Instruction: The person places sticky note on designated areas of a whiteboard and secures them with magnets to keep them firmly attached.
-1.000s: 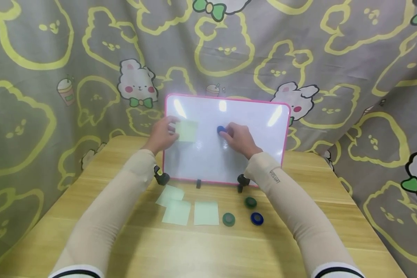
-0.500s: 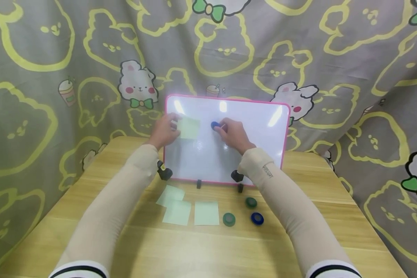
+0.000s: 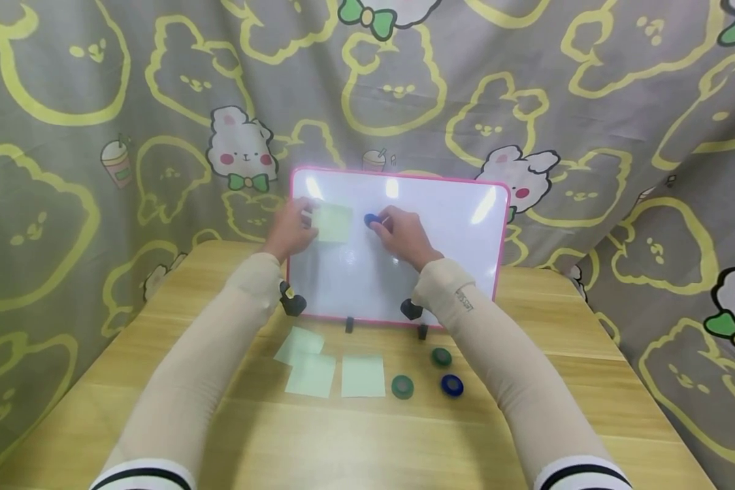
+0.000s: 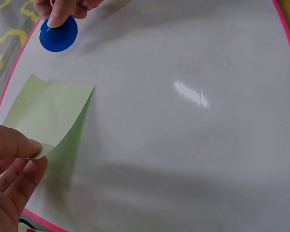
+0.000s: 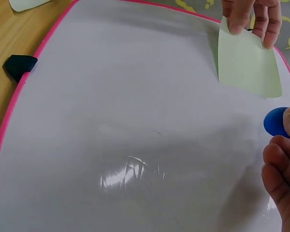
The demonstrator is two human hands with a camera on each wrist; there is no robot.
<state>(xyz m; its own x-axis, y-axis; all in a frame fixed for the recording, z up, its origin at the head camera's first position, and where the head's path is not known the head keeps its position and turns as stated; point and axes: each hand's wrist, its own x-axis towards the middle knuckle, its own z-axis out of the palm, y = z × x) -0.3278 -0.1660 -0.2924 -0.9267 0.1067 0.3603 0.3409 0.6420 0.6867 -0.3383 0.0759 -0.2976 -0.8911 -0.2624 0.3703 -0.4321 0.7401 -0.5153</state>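
Note:
In the head view my left hand (image 3: pixel 290 228) pinches the left edge of a pale green sticky note (image 3: pixel 333 223) in front of the whiteboard (image 3: pixel 355 286). The left wrist view has thumb and fingers on one corner of the note (image 4: pixel 48 108), whose far side stands off the board. A round blue magnet (image 3: pixel 371 220) is pinched between thumb and fingers of my right hand (image 3: pixel 407 235), just right of the note. In the right wrist view the magnet (image 5: pixel 276 122) is near the note's free edge, with a gap between them.
On the wooden table (image 3: pixel 318 442) before the board lie several more notes, one a single sheet (image 3: pixel 363 376). Beside them are two green magnets, one pale (image 3: pixel 402 386) and one dark (image 3: pixel 442 356), and a blue magnet (image 3: pixel 452 386). A patterned curtain (image 3: pixel 318 82) hangs behind the pink-framed board.
My right hand has moved left and slightly up with the blue magnet, closer to the note. The left hand has shifted the note a little up and right.

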